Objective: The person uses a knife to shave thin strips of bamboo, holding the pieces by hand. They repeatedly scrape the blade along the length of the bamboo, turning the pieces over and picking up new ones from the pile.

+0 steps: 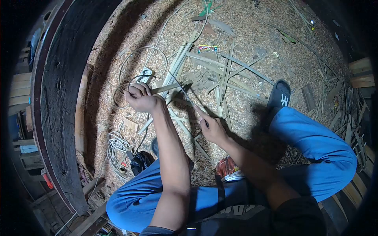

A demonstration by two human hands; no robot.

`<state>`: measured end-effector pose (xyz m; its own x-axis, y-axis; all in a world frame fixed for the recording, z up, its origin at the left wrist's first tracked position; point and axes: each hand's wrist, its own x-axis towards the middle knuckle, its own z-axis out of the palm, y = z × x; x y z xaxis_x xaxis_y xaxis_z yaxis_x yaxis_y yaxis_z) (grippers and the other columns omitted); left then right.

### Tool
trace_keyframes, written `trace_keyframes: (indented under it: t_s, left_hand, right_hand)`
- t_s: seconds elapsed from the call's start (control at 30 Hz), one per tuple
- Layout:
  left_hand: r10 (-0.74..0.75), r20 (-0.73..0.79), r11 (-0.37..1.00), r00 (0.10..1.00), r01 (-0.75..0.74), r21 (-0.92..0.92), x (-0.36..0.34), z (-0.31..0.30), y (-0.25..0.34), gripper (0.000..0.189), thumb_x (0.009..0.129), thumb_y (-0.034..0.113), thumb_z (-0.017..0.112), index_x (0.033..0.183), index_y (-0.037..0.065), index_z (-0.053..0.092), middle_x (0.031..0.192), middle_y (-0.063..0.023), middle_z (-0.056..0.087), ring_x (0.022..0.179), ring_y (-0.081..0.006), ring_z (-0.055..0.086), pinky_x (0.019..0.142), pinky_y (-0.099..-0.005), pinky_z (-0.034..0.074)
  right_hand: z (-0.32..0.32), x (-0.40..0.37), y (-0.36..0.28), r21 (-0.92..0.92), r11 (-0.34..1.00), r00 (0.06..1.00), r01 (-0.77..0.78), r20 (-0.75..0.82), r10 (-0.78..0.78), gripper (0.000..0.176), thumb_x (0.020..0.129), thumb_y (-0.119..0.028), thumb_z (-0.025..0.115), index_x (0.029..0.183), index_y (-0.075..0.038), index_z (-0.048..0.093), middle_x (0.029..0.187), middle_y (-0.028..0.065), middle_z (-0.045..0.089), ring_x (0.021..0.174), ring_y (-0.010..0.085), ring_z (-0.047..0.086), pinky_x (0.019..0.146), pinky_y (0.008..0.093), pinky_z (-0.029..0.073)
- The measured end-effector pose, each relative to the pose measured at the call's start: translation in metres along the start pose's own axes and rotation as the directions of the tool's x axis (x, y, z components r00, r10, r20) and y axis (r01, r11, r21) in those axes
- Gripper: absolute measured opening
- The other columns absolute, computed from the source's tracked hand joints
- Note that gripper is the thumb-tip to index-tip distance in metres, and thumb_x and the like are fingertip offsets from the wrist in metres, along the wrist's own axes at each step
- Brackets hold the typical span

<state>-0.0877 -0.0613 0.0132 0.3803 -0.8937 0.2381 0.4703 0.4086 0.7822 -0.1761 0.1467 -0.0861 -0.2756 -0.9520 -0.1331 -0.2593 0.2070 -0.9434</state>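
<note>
My left hand (142, 98) is closed around one end of a short bamboo strip (171, 87), which points to the right. In my right hand (214, 129) is the handle of a knife with a long, thin blade (180, 86). The blade slants up and to the left and crosses the strip near its free end in this view. Beneath and beyond both hands, several pale bamboo strips (226, 78) lie crossed on the floor. A white power strip (146, 74) with its cable lies just past my left hand.
Wood shavings (252, 35) cover the floor. A coiled white cable (117, 151) and a black plastic bag (141, 163) lie at left, near a dark curved beam (65, 90). My legs (311, 135) are bent around the work area, a dark slipper (280, 94) on one foot.
</note>
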Motion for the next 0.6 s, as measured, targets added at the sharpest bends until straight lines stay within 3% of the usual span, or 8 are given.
trace_keyframes:
  t_s: [0.17,0.27,0.3,0.4,0.43,0.5,0.57,0.6]
  left_hand:
    - [0.064,-0.162,0.996,0.985,-0.052,0.075,0.005,0.017,-0.009,0.039,0.099,0.015,0.030,0.062,0.014,0.019,0.052,0.0002,0.020,0.044,-0.0121,0.020,0.039,-0.0265,0.016]
    - [0.075,-0.198,0.987,0.977,-0.045,0.155,0.000,0.030,-0.007,0.035,0.099,0.012,0.032,0.065,0.013,0.021,0.055,0.0004,0.021,0.045,-0.0116,0.023,0.039,-0.0264,0.018]
    - [0.071,-0.202,0.986,0.977,-0.039,0.159,-0.001,0.032,-0.009,0.035,0.099,0.012,0.032,0.065,0.013,0.021,0.055,0.0004,0.021,0.045,-0.0116,0.023,0.039,-0.0264,0.018]
    - [0.061,-0.213,0.990,0.975,-0.032,0.139,-0.002,0.035,-0.007,0.035,0.100,0.012,0.030,0.066,0.013,0.023,0.056,0.0008,0.021,0.047,-0.0106,0.021,0.040,-0.0253,0.019]
    - [0.063,-0.213,0.990,0.975,-0.033,0.138,-0.002,0.036,-0.006,0.035,0.100,0.012,0.030,0.066,0.013,0.023,0.056,0.0008,0.021,0.047,-0.0106,0.021,0.040,-0.0253,0.019]
    - [0.055,-0.148,0.990,0.988,-0.034,0.138,-0.005,0.039,-0.006,0.037,0.100,0.018,0.031,0.064,0.013,0.025,0.054,0.0010,0.026,0.045,-0.0102,0.027,0.040,-0.0248,0.019]
    - [0.082,-0.157,0.981,0.984,-0.052,0.188,-0.011,0.048,-0.011,0.036,0.099,0.016,0.033,0.063,0.012,0.026,0.054,0.0010,0.027,0.046,-0.0098,0.027,0.041,-0.0248,0.019]
    - [0.091,-0.147,0.972,0.985,-0.055,0.230,-0.014,0.050,-0.012,0.036,0.100,0.016,0.031,0.065,0.013,0.026,0.055,0.0016,0.026,0.047,-0.0095,0.025,0.041,-0.0250,0.018]
  right_hand:
    - [0.010,0.014,-0.028,0.081,0.995,0.999,0.051,-0.020,-0.050,0.051,0.097,-0.012,0.049,0.146,-0.022,0.043,0.074,0.0233,0.062,0.055,0.0342,0.062,0.055,0.0391,0.047]
    - [0.017,0.025,-0.029,0.108,0.964,0.967,0.243,-0.110,-0.231,0.054,0.096,-0.007,0.049,0.147,-0.020,0.042,0.079,0.0202,0.067,0.053,0.0257,0.064,0.052,0.0371,0.049]
    - [0.017,0.023,-0.026,0.107,0.966,0.968,0.237,-0.107,-0.225,0.054,0.096,-0.007,0.049,0.147,-0.020,0.042,0.079,0.0202,0.067,0.053,0.0257,0.064,0.052,0.0371,0.049]
    - [0.016,0.016,0.012,-0.047,0.997,0.996,-0.067,-0.063,0.064,0.056,0.096,-0.006,0.048,0.147,-0.025,0.041,0.079,0.0145,0.070,0.050,0.0191,0.063,0.043,0.0347,0.052]
    - [0.004,0.017,0.004,-0.020,0.984,0.983,-0.176,-0.049,0.175,0.055,0.095,-0.006,0.048,0.148,-0.024,0.041,0.079,0.0151,0.070,0.050,0.0217,0.062,0.050,0.0355,0.054]
    - [0.003,0.019,0.020,-0.099,0.982,0.986,-0.161,-0.057,0.156,0.054,0.095,-0.007,0.049,0.147,-0.022,0.042,0.090,0.0202,0.071,0.057,0.0268,0.067,0.057,0.0347,0.055]
    - [0.013,0.020,0.023,0.013,0.995,0.975,0.103,-0.198,-0.099,0.053,0.095,-0.006,0.049,0.146,-0.021,0.044,0.103,0.0244,0.068,0.068,0.0314,0.070,0.062,0.0339,0.054]
    - [0.006,0.020,-0.010,0.085,0.996,0.991,0.004,-0.131,0.007,0.050,0.095,-0.006,0.049,0.144,-0.017,0.047,0.109,0.0255,0.065,0.080,0.0328,0.072,0.068,0.0355,0.055]
